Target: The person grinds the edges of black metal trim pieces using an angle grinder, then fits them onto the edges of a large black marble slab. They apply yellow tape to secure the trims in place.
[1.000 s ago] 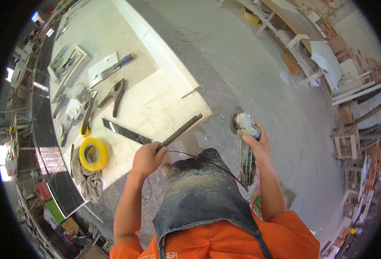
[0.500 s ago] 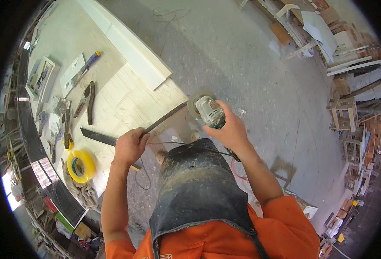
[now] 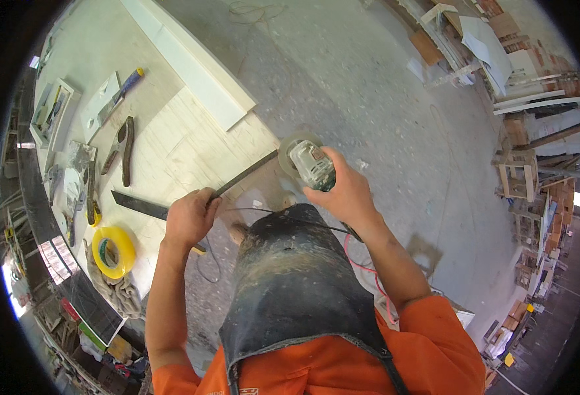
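Note:
My right hand (image 3: pixel 348 191) is wrapped round an angle grinder (image 3: pixel 312 164) with a pale body. Its round disc (image 3: pixel 291 149) sits at the corner of the pale worktable (image 3: pixel 191 148), by the far end of a narrow dark strip (image 3: pixel 245 174). My left hand (image 3: pixel 190 216) is closed on the strip's near end, at the table edge. A wider black flat piece (image 3: pixel 138 204) sticks out to the left of that hand. How it joins the strip is hidden under my fingers. Contact between disc and strip cannot be made out.
On the table lie pliers (image 3: pixel 124 148), a blue-handled tool (image 3: pixel 126 88), a white tray (image 3: pixel 58 115), a yellow tape roll (image 3: pixel 113 253), a crumpled cloth (image 3: pixel 122 296) and long white boards (image 3: pixel 198 72). A dark cord (image 3: pixel 323 225) crosses my apron; a red hose (image 3: pixel 380 289) lies at right.
The whole view has shifted slightly, so the table and tools appear a little further left. Both hands keep their hold, and the grinder stays by the strip's end.

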